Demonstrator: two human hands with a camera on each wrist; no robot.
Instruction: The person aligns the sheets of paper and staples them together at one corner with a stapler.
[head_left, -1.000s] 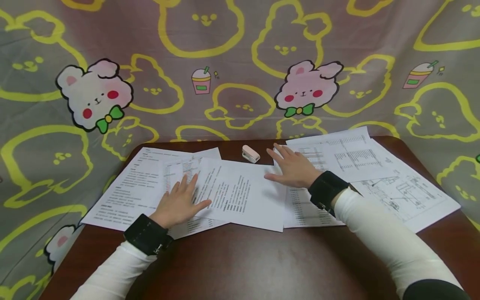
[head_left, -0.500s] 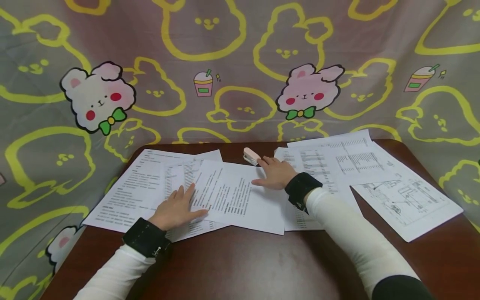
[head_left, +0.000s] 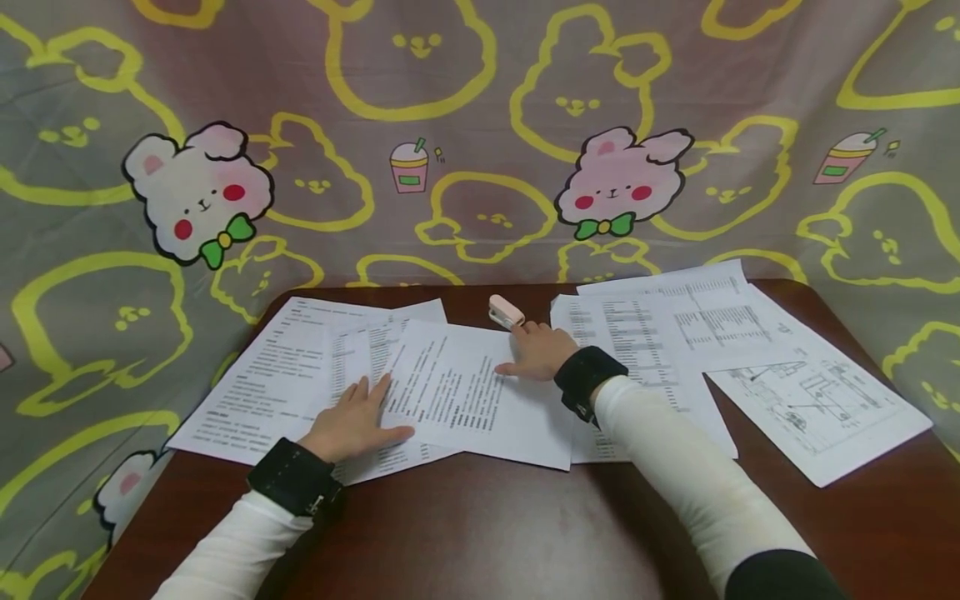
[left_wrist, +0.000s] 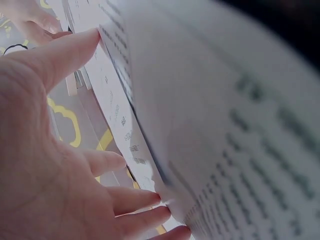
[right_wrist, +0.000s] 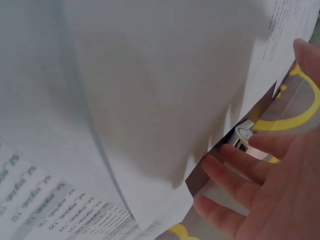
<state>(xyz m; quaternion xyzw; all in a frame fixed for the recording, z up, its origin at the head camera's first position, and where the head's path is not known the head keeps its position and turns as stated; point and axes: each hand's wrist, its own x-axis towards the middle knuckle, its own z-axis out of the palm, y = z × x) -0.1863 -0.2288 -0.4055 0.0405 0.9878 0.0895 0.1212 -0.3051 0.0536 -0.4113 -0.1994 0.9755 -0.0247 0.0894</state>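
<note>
My left hand rests with spread fingers on the overlapping printed sheets at left; its fingertips touch the paper in the left wrist view. My right hand is over the far right corner of the middle sheet, fingers extended and nothing gripped. Just beyond its fingertips lies a small pink stapler, partly hidden behind the fingers in the right wrist view. Whether a finger touches the stapler is unclear. The middle sheet overlaps the list sheet on its left and the table sheet on its right.
At far left lies another text sheet. On the right are more table printouts and a line-drawing sheet. The dark brown table ends at a patterned curtain behind.
My right hand has moved left from the right-hand papers to beside the stapler. The line-drawing sheet shows more apart from the table sheet, with table between them. The left hand stays nearly still.
</note>
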